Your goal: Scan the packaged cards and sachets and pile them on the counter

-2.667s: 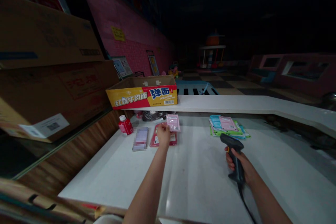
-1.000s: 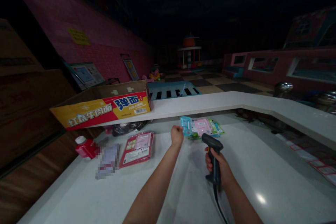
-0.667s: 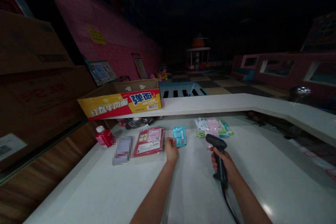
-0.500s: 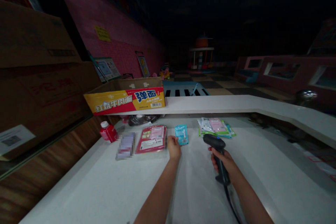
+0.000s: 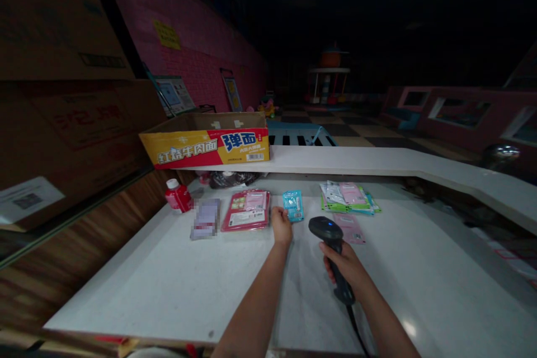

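Pinning a blue packet flat on the counter, the left hand has its fingers curled onto the packet's near left corner, so the face lies open toward the scanner. The right hand is wrapped tight round the scanner's handle, its dark head tipped forward and down just right of the blue packet, which looks like the reason the packet is held flat and steady rather than lifted. A cord runs back from the handle along the forearm toward the counter's near edge.

Just right of the blue packet, past the scanner's head, a pink packet lies alone and flat. Farther right and back sits a loose stack of pink, green and blue packets, fanned rather than squared, as if meant to be drawn from one at a time. Left of the blue packet lies a red pack, with a smaller pink one on top of it; whether that top piece is separate I cannot tell in this dim light. Further left comes a blurred card, then a red bottle with a white cap, standing upright near the wooden side wall.

Behind the blue packet a raised ledge carries a yellow box, open at the top, and a dark bag is tucked under the ledge.
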A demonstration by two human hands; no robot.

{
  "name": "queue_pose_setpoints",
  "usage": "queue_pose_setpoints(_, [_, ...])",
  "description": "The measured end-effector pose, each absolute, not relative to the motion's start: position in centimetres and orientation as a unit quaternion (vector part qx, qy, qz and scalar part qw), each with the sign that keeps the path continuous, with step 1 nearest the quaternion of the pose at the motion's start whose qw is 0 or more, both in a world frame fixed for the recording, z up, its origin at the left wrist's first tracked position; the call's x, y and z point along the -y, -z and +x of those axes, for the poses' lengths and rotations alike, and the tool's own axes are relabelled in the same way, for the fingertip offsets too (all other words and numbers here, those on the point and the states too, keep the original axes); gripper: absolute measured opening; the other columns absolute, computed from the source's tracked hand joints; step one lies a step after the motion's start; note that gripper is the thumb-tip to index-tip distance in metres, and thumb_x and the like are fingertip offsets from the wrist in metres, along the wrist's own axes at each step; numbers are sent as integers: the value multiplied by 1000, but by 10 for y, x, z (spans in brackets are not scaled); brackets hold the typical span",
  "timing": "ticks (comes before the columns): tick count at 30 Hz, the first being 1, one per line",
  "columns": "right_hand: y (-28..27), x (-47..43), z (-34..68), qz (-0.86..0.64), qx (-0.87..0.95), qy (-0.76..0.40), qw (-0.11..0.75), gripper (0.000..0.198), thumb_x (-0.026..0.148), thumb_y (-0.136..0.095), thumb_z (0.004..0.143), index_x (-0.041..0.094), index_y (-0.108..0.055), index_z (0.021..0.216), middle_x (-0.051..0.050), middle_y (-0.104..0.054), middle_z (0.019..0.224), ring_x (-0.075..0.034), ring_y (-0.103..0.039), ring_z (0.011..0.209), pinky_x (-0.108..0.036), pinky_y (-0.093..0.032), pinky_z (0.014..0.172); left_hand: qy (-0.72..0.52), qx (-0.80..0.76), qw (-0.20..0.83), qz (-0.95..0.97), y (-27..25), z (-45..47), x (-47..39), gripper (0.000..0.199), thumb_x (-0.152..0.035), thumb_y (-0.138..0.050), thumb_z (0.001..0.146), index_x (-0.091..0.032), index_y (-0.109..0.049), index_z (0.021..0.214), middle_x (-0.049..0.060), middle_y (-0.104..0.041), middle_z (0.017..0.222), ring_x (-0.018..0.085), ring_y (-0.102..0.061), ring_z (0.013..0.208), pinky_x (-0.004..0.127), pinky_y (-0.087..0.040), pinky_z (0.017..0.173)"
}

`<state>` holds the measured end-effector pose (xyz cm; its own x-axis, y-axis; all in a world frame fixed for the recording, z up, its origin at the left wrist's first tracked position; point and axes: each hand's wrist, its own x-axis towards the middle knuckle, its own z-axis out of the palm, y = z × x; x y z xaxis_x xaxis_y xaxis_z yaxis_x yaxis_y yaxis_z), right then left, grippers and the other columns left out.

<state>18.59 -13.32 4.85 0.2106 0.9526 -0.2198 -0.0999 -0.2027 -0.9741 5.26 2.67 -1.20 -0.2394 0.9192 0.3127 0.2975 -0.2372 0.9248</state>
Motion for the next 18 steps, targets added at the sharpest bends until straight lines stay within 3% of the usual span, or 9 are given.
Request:
queue_pose_setpoints(14, [-55, 130, 195, -568, 366, -529, 514, 40, 53, -73, 66, 21, -50, 68, 5, -54, 43, -11, -48, 32, -20, -35, 30, -555, -551, 283, 556, 10, 52, -25, 11, -18, -45, 86, -22, -40, 77, -2, -50, 72, 14, -54, 72, 26, -43, 69])
queue_pose_setpoints(18, [-49, 120, 216, -549, 338, -539, 543, 41, 53, -76, 64, 19, -55, 76, 5, -56, 47, -10, -48, 32, -20, -35, 30, -555, -549, 285, 556, 11, 53, -26, 11, -18, -45, 85, -22, -39, 76, -2, -49, 71, 14, -53, 71, 25, -42, 68])
